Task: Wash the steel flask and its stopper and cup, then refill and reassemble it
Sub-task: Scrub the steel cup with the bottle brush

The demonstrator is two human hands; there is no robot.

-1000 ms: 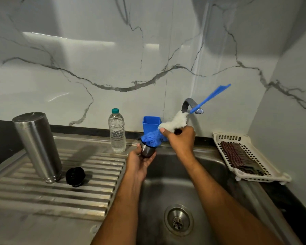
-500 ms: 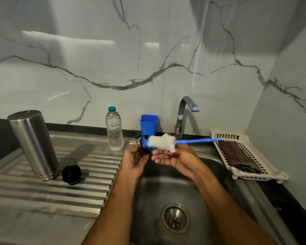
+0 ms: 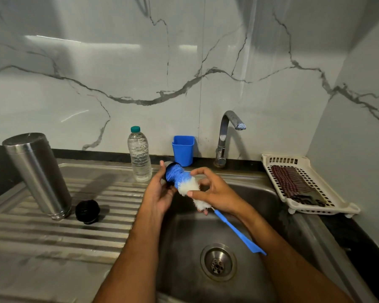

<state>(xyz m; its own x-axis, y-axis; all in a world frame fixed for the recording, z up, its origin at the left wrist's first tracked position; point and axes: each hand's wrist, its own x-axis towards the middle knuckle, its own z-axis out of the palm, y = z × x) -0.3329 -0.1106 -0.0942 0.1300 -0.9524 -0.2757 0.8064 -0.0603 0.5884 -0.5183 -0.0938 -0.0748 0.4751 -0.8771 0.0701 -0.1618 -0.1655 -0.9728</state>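
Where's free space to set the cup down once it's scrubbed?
Free: ribbed drainboard in front of the flask and black stopper; also the strip between flask and water bottle. Sink basin around the drain is bare. Crowded: back ledge by blue holder and tap; white tray holds a cloth.

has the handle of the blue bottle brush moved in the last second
Yes. The brush handle swung from pointing up past the tap down over the sink basin, toward the drain.
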